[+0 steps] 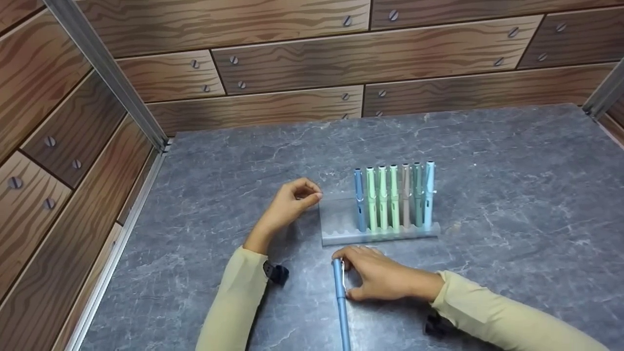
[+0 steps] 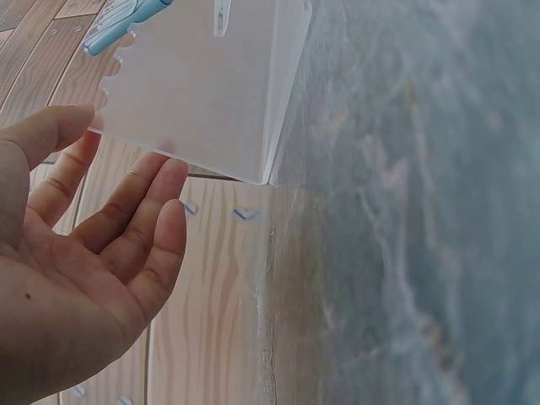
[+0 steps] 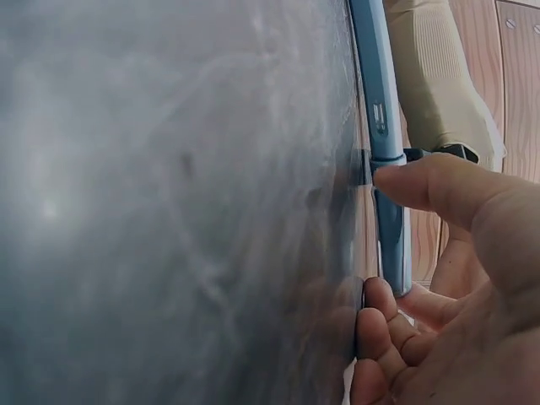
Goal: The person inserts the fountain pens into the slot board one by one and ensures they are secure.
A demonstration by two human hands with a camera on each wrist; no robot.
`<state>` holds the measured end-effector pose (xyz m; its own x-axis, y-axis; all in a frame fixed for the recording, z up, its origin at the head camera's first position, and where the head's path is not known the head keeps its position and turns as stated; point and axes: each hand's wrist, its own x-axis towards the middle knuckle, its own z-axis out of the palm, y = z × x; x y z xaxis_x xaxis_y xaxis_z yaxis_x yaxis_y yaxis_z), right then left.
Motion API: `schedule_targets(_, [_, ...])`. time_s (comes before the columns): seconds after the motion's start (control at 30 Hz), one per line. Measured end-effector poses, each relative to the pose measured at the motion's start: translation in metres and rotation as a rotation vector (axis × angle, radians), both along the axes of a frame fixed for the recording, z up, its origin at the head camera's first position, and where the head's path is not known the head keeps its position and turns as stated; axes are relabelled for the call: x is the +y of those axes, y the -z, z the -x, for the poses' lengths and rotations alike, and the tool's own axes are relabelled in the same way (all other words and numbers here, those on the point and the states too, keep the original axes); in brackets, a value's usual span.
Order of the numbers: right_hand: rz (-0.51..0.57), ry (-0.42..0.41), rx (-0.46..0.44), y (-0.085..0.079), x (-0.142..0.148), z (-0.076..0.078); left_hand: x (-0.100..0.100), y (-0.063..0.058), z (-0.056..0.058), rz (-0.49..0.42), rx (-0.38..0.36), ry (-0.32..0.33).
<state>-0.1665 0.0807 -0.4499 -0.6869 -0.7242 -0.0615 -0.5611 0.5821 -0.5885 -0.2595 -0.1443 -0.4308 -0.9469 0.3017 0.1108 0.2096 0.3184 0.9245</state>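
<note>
A clear plastic pen stand (image 1: 336, 217) stands on the table, with several upright pens in the notches of its middle and right side. My left hand (image 1: 291, 204) is at the stand's upper left corner; the left wrist view shows thumb and index finger pinching the panel's edge (image 2: 181, 101), the other fingers loosely bent. In front of the stand lies a blue fountain pen (image 1: 341, 297), its silver clip towards the right. My right hand (image 1: 378, 274) holds its capped end, thumb on the side and index finger at the cap's tip. The pen's lower end runs out of the head view.
In the stand are a dark blue pen (image 1: 360, 200), several light green pens (image 1: 383, 197), a brownish pen (image 1: 406, 195), a dark green pen (image 1: 418, 195) and a light blue pen (image 1: 429, 195). Wood-patterned walls (image 1: 292, 63) border the grey marbled table (image 1: 512, 204) at the back and sides.
</note>
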Motion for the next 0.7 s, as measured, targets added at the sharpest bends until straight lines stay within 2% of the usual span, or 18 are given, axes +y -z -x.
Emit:
schedule_targets(0.43, [0.178, -0.010, -0.158, -0.0007, 0.0058, 0.0062, -0.0003, 0.0051, 0.0031, 0.012, 0.009, -0.004])
schedule_targets(0.7, [0.254, 0.030, -0.319, 0.0012, 0.0067, 0.0099, -0.0001, 0.0032, 0.0022, 0.006, -0.001, -0.016])
